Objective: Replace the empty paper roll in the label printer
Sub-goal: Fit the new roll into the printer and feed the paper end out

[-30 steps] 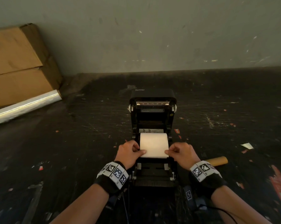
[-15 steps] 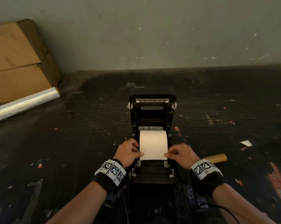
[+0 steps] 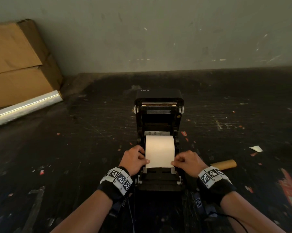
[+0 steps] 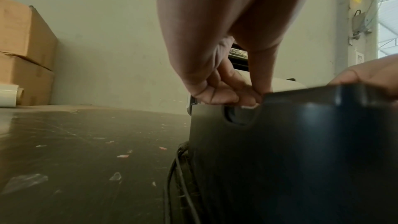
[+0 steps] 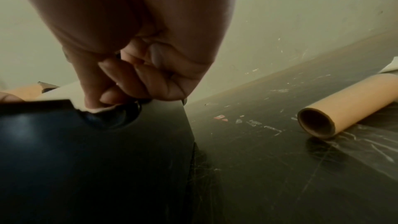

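A black label printer stands on the dark floor with its lid tipped back. White paper from the new roll in the bay runs toward me over the front. My left hand pinches the paper's near left corner between thumb and fingers. My right hand pinches the near right corner. In the left wrist view my left hand sits at the printer's top edge. The empty brown cardboard core lies on the floor to the printer's right, also seen in the right wrist view.
Stacked cardboard boxes and a roll of clear film lie at the far left against the grey wall. A white paper scrap and small red bits litter the floor to the right. A cable runs along the printer's left side.
Both hands have kept their pinch on the paper's front corners and stayed over the printer's front. The strip now reaches a little farther toward me.
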Demonstrator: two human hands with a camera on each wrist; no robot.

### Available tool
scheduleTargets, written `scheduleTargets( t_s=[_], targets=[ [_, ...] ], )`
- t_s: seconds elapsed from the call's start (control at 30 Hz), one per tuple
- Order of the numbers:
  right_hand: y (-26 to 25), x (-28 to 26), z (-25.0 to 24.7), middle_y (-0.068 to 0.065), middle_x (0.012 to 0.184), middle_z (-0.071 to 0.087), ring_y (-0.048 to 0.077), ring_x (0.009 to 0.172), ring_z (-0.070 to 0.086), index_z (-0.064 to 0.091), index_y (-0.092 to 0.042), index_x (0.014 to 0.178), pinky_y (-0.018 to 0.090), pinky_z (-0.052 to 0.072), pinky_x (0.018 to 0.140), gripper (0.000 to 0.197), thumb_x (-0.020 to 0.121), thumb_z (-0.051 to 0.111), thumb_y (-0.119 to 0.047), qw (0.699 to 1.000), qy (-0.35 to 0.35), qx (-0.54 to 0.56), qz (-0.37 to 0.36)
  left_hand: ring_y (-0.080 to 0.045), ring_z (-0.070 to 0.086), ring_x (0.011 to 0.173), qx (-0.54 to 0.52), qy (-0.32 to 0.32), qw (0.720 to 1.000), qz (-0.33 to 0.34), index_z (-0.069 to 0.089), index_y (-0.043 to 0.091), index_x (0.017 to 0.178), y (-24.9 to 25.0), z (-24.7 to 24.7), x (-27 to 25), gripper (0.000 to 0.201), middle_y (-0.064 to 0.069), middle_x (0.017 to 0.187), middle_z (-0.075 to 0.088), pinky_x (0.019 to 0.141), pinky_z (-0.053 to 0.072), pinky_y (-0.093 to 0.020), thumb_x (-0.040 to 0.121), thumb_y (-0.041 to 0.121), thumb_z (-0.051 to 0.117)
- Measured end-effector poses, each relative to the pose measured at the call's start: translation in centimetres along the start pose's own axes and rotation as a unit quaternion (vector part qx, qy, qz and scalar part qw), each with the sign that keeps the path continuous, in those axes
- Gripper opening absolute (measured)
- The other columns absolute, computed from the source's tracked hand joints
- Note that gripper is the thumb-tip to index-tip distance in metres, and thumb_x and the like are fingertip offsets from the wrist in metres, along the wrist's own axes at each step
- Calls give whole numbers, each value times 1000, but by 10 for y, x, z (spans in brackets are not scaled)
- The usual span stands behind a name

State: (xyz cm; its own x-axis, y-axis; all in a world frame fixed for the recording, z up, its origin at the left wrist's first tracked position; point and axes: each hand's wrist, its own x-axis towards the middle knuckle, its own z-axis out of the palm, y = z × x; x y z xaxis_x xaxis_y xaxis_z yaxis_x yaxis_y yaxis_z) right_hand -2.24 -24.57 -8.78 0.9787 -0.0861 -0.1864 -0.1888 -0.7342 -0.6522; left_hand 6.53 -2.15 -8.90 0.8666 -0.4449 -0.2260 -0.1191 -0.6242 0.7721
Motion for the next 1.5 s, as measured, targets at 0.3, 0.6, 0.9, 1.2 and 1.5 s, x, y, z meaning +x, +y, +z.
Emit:
scheduleTargets(
  t_s=[0.3,0.6,0.9,1.2,1.5],
  targets=[
    [-1,-3,4,-15,72,59,-4,69,55,71,-16,88,7,41,60,16,88,63,-29,1000,13,8,-11,-9,66,89,21,22,999,16,56,18,98,-1,1,0,24,1,91,73,73,45,-15,80,20,73],
    [-4,0,-2,-13,72,58,-1,70,56,60,-30,69,12,39,62,18,88,63,-31,999,-40,-21,-6,-12,66,86,18,-46,999,-19,49,22,90,2,-6,5,31,-4,97,72,71,48,-20,77,17,76],
    [-6,3,-6,-1,85,69,9,81,63,73,-14,87,11,42,66,18,86,65,-31,998,-54,-31,2,-14,66,89,11,-38,999,-36,50,16,104,3,-4,2,36,-6,100,72,70,48,-19,78,17,75],
    [-5,2,-5,-11,74,63,3,73,59,65,-29,72,16,41,66,16,88,63,-32,998,-59,2,7,-16,67,92,-3,-58,997,-52,52,14,109,3,-8,7,45,-4,99,70,81,53,-29,73,16,79],
    [-6,4,-4,-13,75,61,-2,71,56,72,-17,88,10,35,60,19,89,61,-33,997,-70,-12,5,-16,65,89,-12,-67,996,-61,50,12,109,7,-8,7,41,-6,98,70,76,49,-23,77,11,75]
  ],
)
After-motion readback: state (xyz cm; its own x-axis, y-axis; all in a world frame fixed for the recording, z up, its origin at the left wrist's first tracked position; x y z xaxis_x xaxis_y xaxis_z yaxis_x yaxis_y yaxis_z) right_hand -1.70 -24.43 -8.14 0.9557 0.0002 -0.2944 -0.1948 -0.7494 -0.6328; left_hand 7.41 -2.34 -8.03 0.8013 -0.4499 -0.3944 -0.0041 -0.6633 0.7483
